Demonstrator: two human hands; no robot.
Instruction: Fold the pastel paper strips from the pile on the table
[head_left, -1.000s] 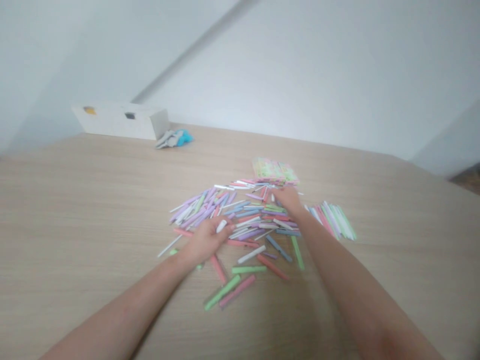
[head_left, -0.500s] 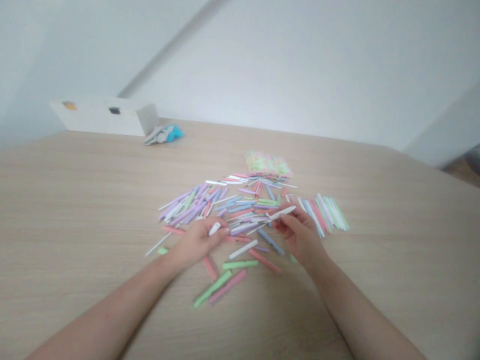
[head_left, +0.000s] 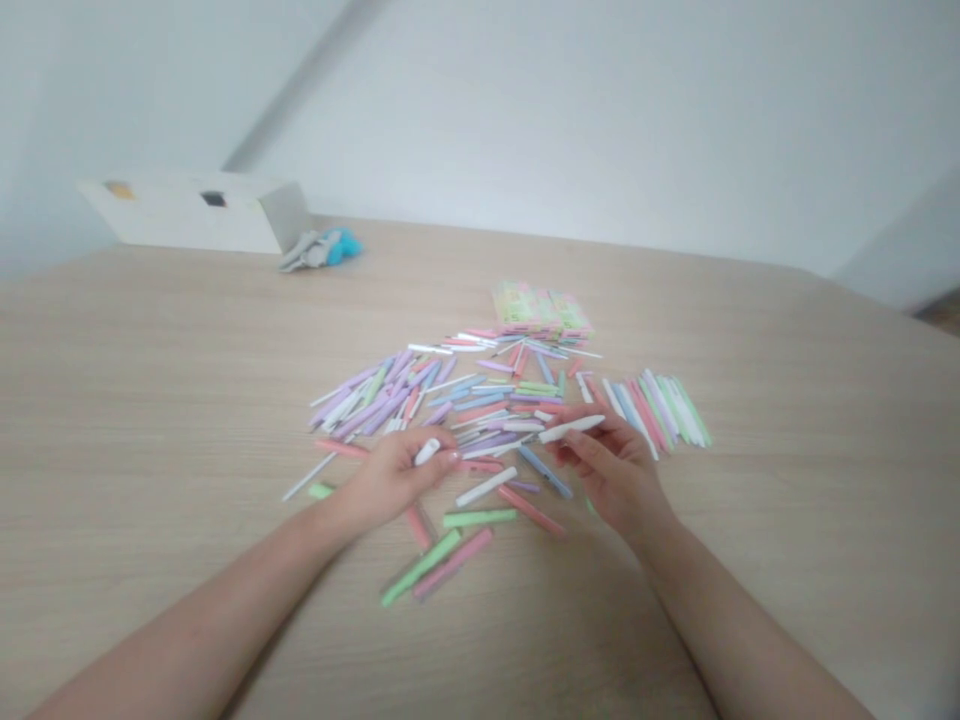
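Observation:
A heap of several pastel pens and pen caps (head_left: pixel 465 410) in purple, pink, green, blue and white lies spread on a wooden table (head_left: pixel 150 350). My left hand (head_left: pixel 397 475) rests at the heap's near left edge, its fingers curled round a short white cap (head_left: pixel 427 452). My right hand (head_left: pixel 615 465) is just right of it, pinching a white pen (head_left: pixel 571 429) that points left and level. To the right of that hand lies a tidy row of pens (head_left: pixel 652 408).
A stack of green and pink printed packets (head_left: pixel 541 308) lies beyond the heap. A white box (head_left: pixel 195 212) stands at the far left by the wall, with a grey and blue bundle (head_left: pixel 322 248) next to it. Loose green and pink pens (head_left: pixel 439 562) lie nearest me.
My right hand has drawn back from the far side of the heap with a white pen in its fingers. My left hand has stayed put on the white cap.

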